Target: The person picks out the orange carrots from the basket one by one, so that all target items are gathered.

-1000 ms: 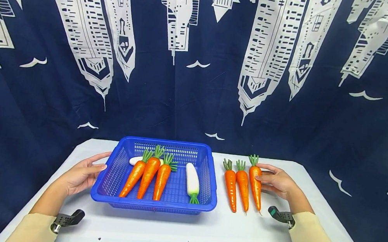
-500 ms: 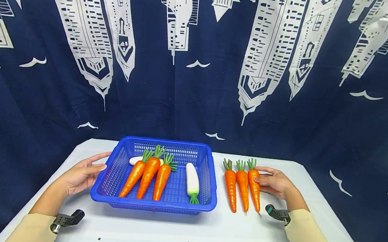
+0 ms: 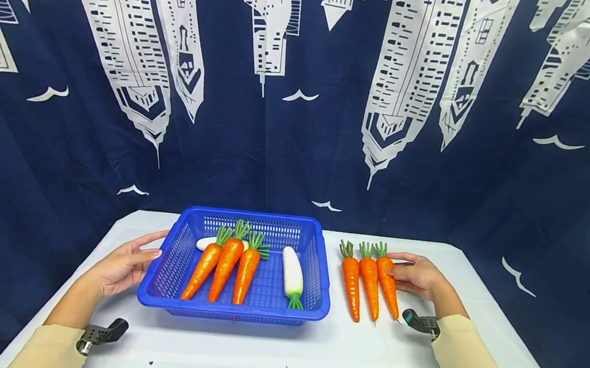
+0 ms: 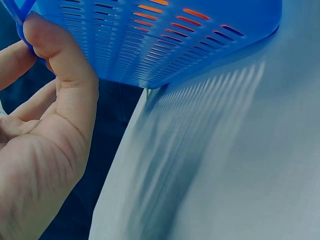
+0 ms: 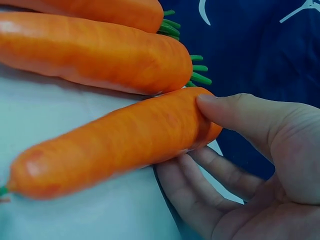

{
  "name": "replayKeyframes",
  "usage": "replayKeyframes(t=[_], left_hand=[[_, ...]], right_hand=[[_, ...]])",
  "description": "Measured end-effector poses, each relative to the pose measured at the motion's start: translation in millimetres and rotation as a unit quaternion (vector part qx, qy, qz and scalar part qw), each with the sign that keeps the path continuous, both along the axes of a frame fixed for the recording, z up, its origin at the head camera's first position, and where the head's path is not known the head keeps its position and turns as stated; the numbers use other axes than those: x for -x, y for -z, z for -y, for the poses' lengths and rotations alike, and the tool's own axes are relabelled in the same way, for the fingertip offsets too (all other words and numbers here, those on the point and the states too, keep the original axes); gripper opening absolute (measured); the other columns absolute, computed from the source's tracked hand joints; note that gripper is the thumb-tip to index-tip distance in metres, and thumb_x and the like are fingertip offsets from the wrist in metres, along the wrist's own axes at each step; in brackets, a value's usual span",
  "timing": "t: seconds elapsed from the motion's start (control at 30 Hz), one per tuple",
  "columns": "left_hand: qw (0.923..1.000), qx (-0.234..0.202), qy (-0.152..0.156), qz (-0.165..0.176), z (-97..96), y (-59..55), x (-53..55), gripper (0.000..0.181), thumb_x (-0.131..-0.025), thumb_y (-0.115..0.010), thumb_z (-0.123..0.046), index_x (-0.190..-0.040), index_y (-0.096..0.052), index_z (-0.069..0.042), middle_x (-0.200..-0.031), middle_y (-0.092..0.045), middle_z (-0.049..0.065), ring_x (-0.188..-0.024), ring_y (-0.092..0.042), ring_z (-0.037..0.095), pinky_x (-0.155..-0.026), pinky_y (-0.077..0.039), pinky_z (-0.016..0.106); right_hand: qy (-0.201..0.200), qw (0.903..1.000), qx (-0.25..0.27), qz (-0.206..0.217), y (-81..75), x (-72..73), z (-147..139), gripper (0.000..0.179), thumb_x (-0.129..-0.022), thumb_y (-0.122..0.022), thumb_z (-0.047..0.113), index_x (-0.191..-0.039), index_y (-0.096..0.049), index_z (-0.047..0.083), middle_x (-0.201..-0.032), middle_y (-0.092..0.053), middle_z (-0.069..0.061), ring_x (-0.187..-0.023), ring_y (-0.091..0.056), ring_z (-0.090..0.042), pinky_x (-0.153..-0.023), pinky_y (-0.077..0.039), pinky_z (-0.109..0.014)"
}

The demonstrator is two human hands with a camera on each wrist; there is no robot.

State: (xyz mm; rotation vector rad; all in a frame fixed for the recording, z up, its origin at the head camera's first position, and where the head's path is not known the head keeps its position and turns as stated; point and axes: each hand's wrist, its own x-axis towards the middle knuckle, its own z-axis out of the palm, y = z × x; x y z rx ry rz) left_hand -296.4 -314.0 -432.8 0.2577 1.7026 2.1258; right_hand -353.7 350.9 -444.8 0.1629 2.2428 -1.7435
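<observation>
At the left end of a blue plastic basket (image 3: 282,314), my left hand (image 3: 121,269) holds the rim. The left wrist view shows the thumb (image 4: 70,90) against the basket's upper edge. Three carrots (image 3: 227,263) with green tops lie in the basket, beside a white radish (image 3: 293,271); another white piece (image 3: 205,244) is partly hidden beneath them. To the right, my right hand (image 3: 418,277) pinches the rightmost carrot (image 3: 387,283) near its leafy end. In the right wrist view its thumb (image 5: 225,107) is on top and fingers reach underneath.
Two more carrots, one on the outside (image 3: 351,284) and one in the middle (image 3: 370,281), lie side by side between basket and right hand. A white cloth covers the table (image 3: 224,361). Behind it hangs a dark blue curtain (image 3: 298,149) with white building prints.
My right hand has brought the rightmost carrot slightly toward me and left, closer to the other two, and its tip has swung right. Left hand and basket stay put.
</observation>
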Motion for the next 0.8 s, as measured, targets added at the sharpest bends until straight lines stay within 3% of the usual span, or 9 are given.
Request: replayKeyframes(t=[0.43, 0.57, 0.67, 0.8], left_hand=[[0.9998, -0.013, 0.017, -0.004, 0.6, -1.1, -0.8, 0.052, -0.109, -0.046, -0.009, -0.156, -0.031, -0.024, -0.117, -0.073, 0.0, -0.101, -0.075, 0.017, -0.09, -0.062, 0.037], [0.9997, -0.014, 0.019, -0.003, 0.1, -0.9, -0.6, 0.052, -0.109, -0.045, -0.009, -0.157, -0.031, -0.024, -0.117, -0.073, 0.0, -0.101, -0.075, 0.017, -0.091, -0.062, 0.037], [0.9996, -0.017, 0.02, -0.005, 0.2, -0.6, -0.7, 0.05, -0.109, -0.044, -0.008, -0.155, -0.033, -0.025, -0.117, -0.073, 0.0, -0.101, -0.075, 0.017, -0.09, -0.062, 0.037], [0.9995, -0.021, 0.023, -0.008, 0.4, 0.1, -0.6, 0.048, -0.109, -0.043, -0.007, -0.152, -0.035, -0.027, -0.116, -0.073, 0.0, -0.1, -0.075, 0.017, -0.09, -0.063, 0.037]], right_hand=[[0.021, 0.9997, -0.01, 0.002, -0.4, -2.3, -1.3, 0.066, -0.094, -0.074, 0.01, -0.152, -0.044, 0.001, -0.113, -0.072, -0.004, -0.089, -0.07, -0.015, -0.087, -0.064, -0.039], [0.027, 0.9991, -0.024, -0.022, 0.9, -4.1, 1.8, 0.067, -0.094, -0.074, 0.012, -0.152, -0.043, -0.001, -0.123, -0.071, -0.014, -0.09, -0.071, -0.013, -0.086, -0.064, -0.036], [0.031, 0.9968, -0.051, -0.052, 1.3, -5.5, 5.1, 0.066, -0.094, -0.074, 0.014, -0.151, -0.044, -0.002, -0.141, -0.059, -0.026, -0.091, -0.07, -0.011, -0.085, -0.063, -0.031], [0.049, 0.9915, -0.089, -0.082, -2.3, -9.4, 10.0, 0.065, -0.094, -0.073, 0.017, -0.15, -0.046, 0.0, -0.154, -0.044, -0.031, -0.098, -0.068, -0.013, -0.089, -0.062, -0.032]])
